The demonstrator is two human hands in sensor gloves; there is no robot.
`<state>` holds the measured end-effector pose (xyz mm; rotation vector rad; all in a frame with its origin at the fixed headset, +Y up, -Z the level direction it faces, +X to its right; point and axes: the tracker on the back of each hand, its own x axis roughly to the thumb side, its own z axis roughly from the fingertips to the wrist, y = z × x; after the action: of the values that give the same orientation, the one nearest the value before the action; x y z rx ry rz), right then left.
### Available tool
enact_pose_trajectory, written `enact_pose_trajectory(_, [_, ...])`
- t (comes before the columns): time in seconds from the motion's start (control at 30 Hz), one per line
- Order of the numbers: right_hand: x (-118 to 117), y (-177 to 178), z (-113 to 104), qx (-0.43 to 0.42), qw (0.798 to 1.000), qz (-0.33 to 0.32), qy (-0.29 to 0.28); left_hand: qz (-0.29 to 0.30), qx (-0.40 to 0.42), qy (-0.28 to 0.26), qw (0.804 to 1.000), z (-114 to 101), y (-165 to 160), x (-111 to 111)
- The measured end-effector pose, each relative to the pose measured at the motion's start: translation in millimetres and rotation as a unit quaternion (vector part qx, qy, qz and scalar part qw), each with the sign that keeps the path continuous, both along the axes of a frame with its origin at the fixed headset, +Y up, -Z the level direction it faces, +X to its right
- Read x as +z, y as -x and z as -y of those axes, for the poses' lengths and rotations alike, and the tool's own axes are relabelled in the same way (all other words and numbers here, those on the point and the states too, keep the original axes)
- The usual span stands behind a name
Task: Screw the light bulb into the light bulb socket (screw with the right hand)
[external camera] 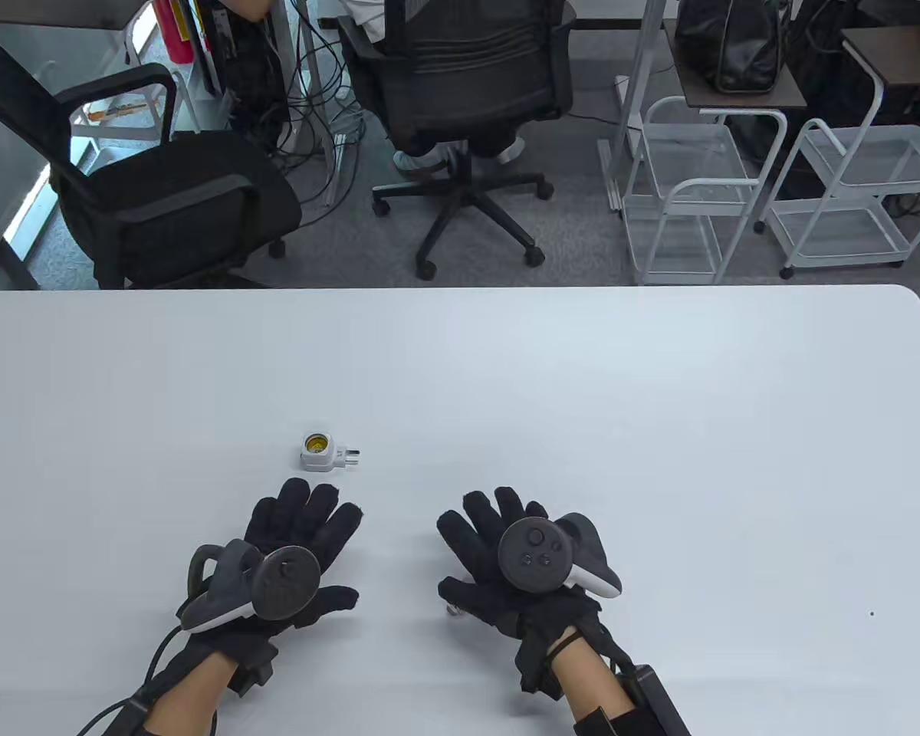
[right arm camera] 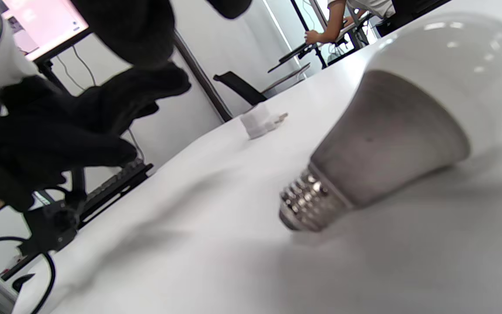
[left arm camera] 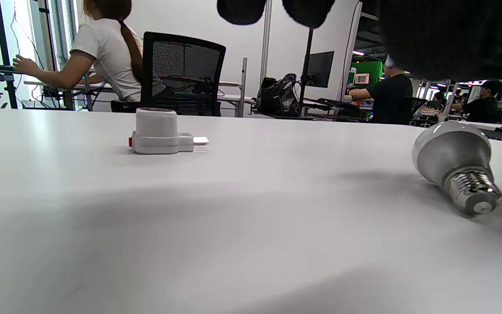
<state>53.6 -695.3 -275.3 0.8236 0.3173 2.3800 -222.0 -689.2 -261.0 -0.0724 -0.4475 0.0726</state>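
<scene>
Both hands lie nearest the camera, palms down over the table [external camera: 659, 399], fingers spread and holding nothing. Left hand [external camera: 295, 552] sits just short of the socket [external camera: 323, 451]. Right hand [external camera: 506, 567] hovers over the bulb [right arm camera: 408, 117], hiding it from above except for a metal tip at the thumb; whether the palm touches the bulb cannot be told.

Bulb lies on its side, threaded base toward the person. Socket rests well apart from it, opening up, plug prongs pointing sideways.

Probable faults:
- Bulb rolls away on the smooth table if nudged before it is gripped.
- Socket is light and loose; unless the left hand steadies it, it likely spins or tips during turning.
- Tilted entry risks cross-threading.

No brand, label or writing is legible on bulb or socket.
</scene>
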Motion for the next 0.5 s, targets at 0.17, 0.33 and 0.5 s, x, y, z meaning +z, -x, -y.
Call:
enact_pose_trajectory(0.17, [-0.3,-0.9,1.1,-0.001,1.000,0.004,0.006,-0.001,-0.003,-0.004,1.000,0.4,0.2,-0.1])
enact_pose_trajectory(0.33, [-0.9,-2.1,0.8,-0.001,1.000,0.006,0.004,-0.007,0.001,0.001,1.000,0.7,0.9,-1.3])
enact_pose_trajectory(0.5, [-1.4,-2.3,1.3,0.001,1.000,0.011,-0.003,-0.008,0.008,0.012,1.000,2.2,1.1,-2.0])
